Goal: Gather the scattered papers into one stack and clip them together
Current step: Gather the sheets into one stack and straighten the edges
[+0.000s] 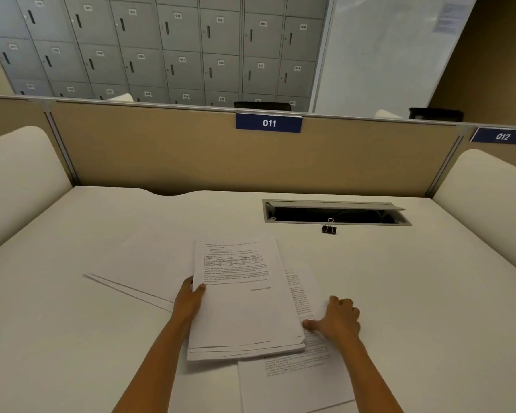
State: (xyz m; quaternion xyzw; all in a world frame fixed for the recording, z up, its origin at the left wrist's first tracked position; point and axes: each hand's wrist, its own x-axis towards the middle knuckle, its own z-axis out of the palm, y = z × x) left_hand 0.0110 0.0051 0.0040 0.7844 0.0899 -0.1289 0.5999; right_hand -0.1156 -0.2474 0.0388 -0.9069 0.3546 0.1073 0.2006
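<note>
A white desk (87,308) fills the foreground, with white side dividers (15,180) at left and right. A grey cable hatch (335,212) is set into the desk, lid tilted open. Behind stands a tan partition (161,150) with blue signs "011" (269,123) and "012" (502,136). Beyond it, rows of grey numbered lockers (161,46) line the wall, beside a pale panel (385,55). Light is dim and even.

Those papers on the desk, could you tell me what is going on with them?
A person is gathering them. The left hand grips the left edge of a partial stack, while the right hand rests on a printed sheet lying partly under it. More loose sheets lie to the left. The binder clip sits untouched near the cable slot.
</note>
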